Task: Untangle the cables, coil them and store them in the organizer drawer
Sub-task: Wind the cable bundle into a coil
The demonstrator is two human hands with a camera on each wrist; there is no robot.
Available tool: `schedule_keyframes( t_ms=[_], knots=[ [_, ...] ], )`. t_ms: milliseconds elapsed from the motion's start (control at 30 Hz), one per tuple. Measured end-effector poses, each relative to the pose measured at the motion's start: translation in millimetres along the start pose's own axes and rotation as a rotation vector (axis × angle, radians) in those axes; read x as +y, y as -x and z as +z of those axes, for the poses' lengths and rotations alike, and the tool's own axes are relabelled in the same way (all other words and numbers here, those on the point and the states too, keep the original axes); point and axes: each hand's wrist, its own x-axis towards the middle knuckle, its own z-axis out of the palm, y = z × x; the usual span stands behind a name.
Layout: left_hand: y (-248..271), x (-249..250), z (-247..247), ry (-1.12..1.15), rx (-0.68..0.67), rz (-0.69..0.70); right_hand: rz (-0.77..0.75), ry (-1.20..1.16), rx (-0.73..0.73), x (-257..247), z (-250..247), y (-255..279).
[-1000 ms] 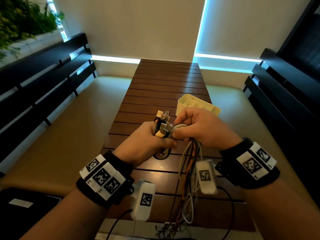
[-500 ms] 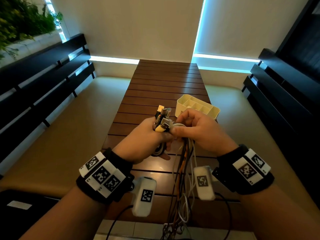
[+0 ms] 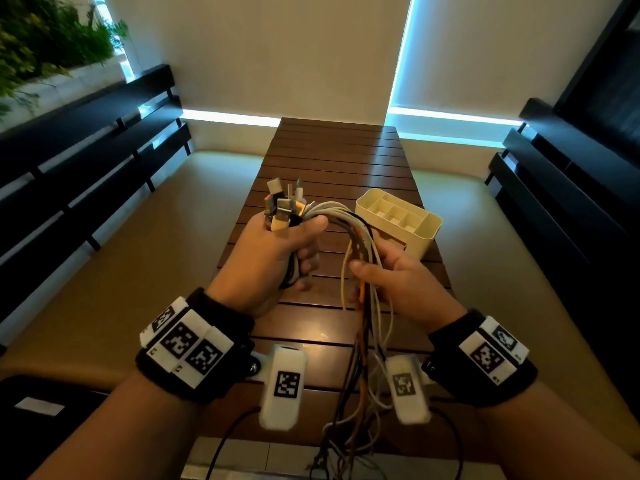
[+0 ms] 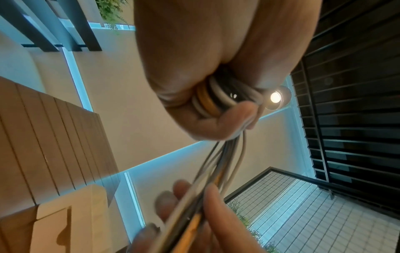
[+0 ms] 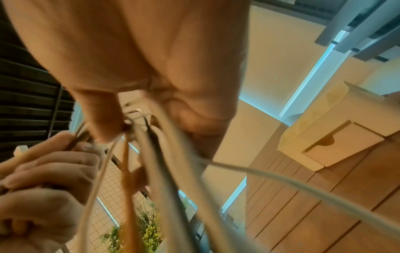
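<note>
The cables [image 3: 349,216] are gripped in the fisted left hand [image 3: 273,251], plugs upward. Their hanging strands are pinched by the right hand [image 3: 398,278]. An organizer [image 3: 398,220] is set near the table's [image 3: 332,157] right edge.

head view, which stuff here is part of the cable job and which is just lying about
Part of the job:
- cable bundle, gripped by the left hand, strands pinched by the right hand
- organizer, drawer closed

Just lying about:
- slatted table
- plants
- dark object at lower left
</note>
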Motion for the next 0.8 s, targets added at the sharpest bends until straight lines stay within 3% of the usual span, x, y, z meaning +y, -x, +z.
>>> schedule_keyframes(
  t_ms=[233, 433, 500, 667, 800],
  knots=[
    [0.4, 9.3, 2.6, -0.017, -0.103, 0.011, -0.217, -0.175, 0.064, -19.4, 15.6, -5.7],
    [0.5, 11.4, -1.1, -0.012, -0.125, 0.029, -0.162, -0.040, 0.010, -14.3, 33.4, -0.8],
    [1.9, 12.1, -3.7, -0.023, -0.130, 0.031, -0.168, -0.060, -0.022, -13.5, 31.4, -0.9],
    [5.3, 14.3, -8.2, -0.015, -0.173, 0.008, -0.321, -0.127, 0.072, -29.8, 25.0, -5.8],
    [6.1, 17.8, -8.1, -0.032, -0.189, 0.036, -0.242, -0.196, 0.005, -30.6, 43.4, -6.9]
  ],
)
